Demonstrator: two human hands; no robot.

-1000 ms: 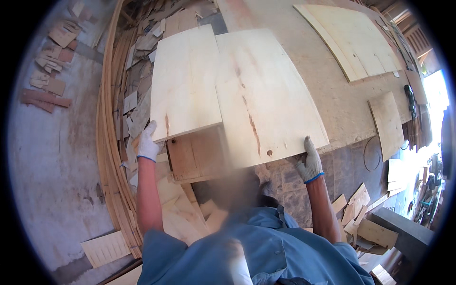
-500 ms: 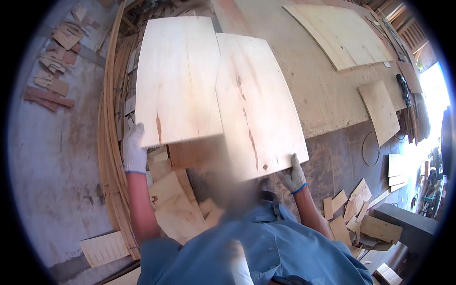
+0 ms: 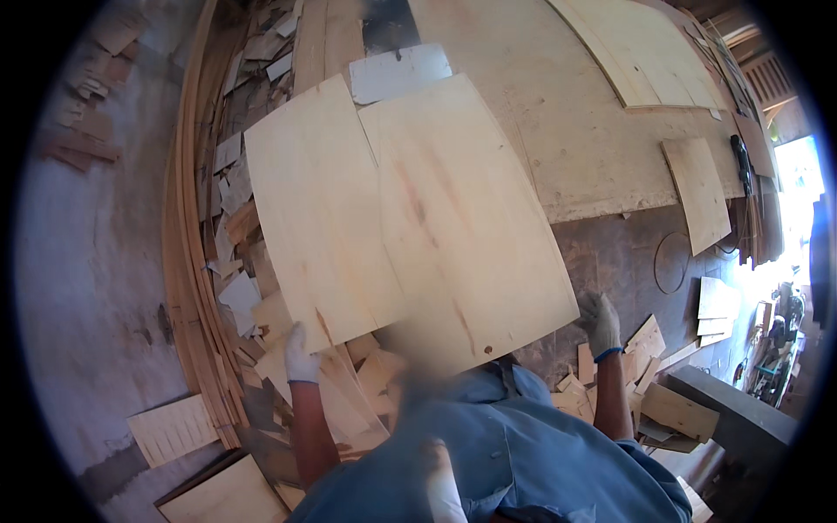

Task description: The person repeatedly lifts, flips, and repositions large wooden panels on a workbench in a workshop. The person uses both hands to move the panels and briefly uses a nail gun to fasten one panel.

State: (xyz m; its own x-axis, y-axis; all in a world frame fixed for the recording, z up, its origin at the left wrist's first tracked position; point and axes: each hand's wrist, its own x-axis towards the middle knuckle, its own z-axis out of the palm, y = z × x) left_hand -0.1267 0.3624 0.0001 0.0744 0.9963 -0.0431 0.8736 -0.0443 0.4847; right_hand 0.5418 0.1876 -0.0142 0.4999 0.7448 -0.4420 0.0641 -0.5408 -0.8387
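Two pale plywood sheets lie side by side in front of me, their inner edges meeting or slightly overlapping. The left plywood sheet (image 3: 323, 209) has its near left corner in my gloved left hand (image 3: 302, 356), the thumb on top and the other fingers hidden beneath. Brown streaks and a dark knot mark the right plywood sheet (image 3: 471, 218). At its near right corner is my gloved right hand (image 3: 602, 324), fingers curled against the edge. A blurred patch covers part of the sheets' near edge.
Under the sheets' far part runs a large wooden worktop (image 3: 558, 166). A whitish panel (image 3: 401, 73) sits beyond them. More plywood (image 3: 645, 61) lies at the far right. Long wooden strips (image 3: 185, 218) stand along the left, with offcuts (image 3: 366, 379) below and a grey beam (image 3: 732, 405) at right.
Both sheets have come nearer to me and turned a little, uncovering the whitish panel beyond. My left hand has moved down and right; my right hand has shifted right.
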